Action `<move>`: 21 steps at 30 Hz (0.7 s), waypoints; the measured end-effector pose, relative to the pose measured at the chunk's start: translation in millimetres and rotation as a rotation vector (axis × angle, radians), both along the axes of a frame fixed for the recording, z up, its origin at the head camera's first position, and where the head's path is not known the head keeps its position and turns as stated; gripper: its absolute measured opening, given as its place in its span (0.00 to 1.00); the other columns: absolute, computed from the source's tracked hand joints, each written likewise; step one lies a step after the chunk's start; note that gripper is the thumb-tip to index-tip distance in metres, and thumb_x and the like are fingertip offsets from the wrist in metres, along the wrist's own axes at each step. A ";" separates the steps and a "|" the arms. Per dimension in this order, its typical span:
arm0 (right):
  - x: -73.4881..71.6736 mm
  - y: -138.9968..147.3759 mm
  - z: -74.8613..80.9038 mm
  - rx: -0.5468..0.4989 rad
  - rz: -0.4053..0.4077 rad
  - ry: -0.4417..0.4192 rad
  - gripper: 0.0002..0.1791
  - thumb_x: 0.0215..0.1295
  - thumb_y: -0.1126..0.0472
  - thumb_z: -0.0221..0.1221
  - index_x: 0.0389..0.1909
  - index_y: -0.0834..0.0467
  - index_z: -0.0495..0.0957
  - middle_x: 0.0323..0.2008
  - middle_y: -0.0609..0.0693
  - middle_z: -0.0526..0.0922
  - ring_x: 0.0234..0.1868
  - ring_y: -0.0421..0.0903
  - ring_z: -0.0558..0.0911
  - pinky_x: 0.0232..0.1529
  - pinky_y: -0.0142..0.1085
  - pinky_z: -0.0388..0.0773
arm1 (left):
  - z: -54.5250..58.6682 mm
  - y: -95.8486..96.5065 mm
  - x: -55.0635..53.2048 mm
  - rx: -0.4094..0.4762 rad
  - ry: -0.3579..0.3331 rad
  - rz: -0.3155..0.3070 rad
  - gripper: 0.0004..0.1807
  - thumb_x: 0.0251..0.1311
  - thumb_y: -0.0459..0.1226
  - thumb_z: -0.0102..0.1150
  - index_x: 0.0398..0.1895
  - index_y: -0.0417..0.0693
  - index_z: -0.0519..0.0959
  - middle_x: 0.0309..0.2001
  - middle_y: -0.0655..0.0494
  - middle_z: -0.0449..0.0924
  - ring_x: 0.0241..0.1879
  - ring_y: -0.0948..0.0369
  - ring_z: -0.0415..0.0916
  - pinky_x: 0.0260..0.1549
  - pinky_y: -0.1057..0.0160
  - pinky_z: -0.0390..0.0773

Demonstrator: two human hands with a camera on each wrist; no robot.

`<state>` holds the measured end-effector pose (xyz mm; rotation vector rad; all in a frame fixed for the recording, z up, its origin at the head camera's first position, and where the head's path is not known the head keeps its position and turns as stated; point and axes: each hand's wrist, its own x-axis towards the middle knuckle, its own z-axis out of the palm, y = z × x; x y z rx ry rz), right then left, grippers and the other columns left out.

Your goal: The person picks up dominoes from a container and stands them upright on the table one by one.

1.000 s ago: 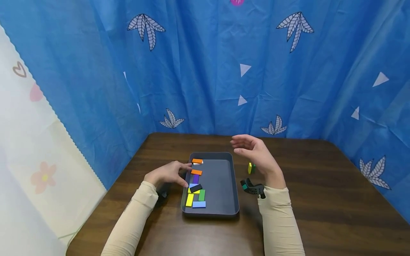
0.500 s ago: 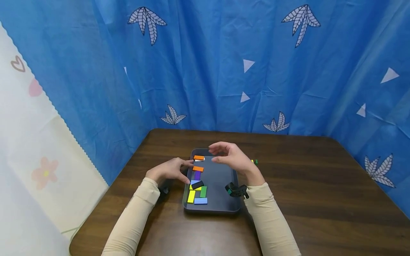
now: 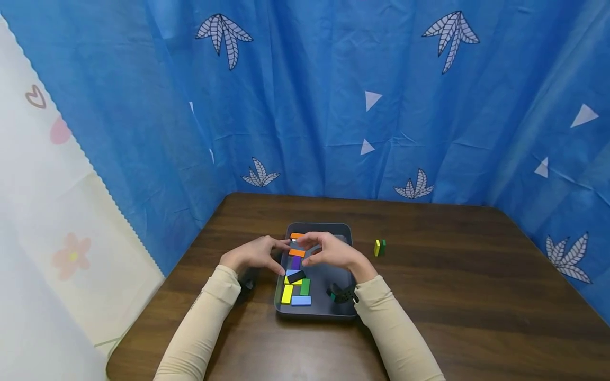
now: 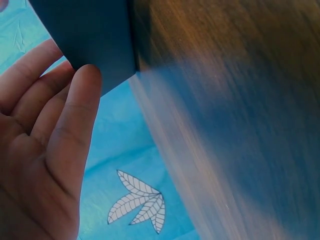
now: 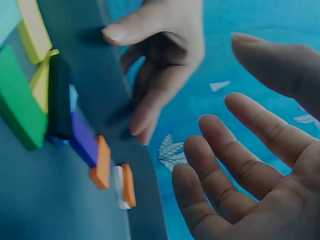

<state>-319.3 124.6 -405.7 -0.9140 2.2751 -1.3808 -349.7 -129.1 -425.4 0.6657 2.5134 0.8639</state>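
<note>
Inside the dark grey tray point(image 3: 329, 316), several coloured blocks lie along its left side. A black block point(image 3: 296, 277) rests slanted across a yellow and a light blue one. Farther back are a purple block point(image 3: 296, 262), an orange block point(image 3: 297, 253), and another orange one point(image 5: 128, 186) over a white one. My left hand point(image 3: 254, 253) is at the tray's left rim, thumb and fingers spread and relaxed, with nothing held. My right hand point(image 3: 333, 251) hovers above the tray, palm toward the left hand, fingers loosely bent around nothing.
A yellow block point(image 3: 377, 248) and a dark green block point(image 3: 383, 247) stand on edge on the brown wooden table point(image 3: 452, 275), right of the tray. Blue curtains point(image 3: 314, 106) hang behind the table. A black strap device point(image 3: 340, 293) sits at my right wrist.
My right hand has moved left and lower, from beyond the tray's right side to over the blocks. The left hand has stayed at the rim. The blocks keep their places.
</note>
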 end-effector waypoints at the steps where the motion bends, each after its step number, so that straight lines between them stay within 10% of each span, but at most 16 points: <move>1: 0.3 -1.7 -1.9 0.009 0.006 -0.008 0.29 0.63 0.65 0.67 0.65 0.66 0.72 0.63 0.67 0.75 0.63 0.66 0.73 0.63 0.50 0.77 | -0.1 -0.1 0.3 -0.002 0.006 -0.004 0.38 0.48 0.44 0.79 0.65 0.49 0.77 0.76 0.54 0.63 0.74 0.47 0.62 0.67 0.43 0.71; 21: -7.4 -14.2 -18.7 0.194 0.040 -0.020 0.23 0.61 0.72 0.66 0.58 0.64 0.78 0.57 0.59 0.81 0.53 0.53 0.80 0.58 0.47 0.80 | 7.8 2.2 5.6 -0.003 -0.001 -0.014 0.37 0.49 0.43 0.78 0.66 0.47 0.77 0.76 0.52 0.62 0.75 0.47 0.59 0.70 0.40 0.65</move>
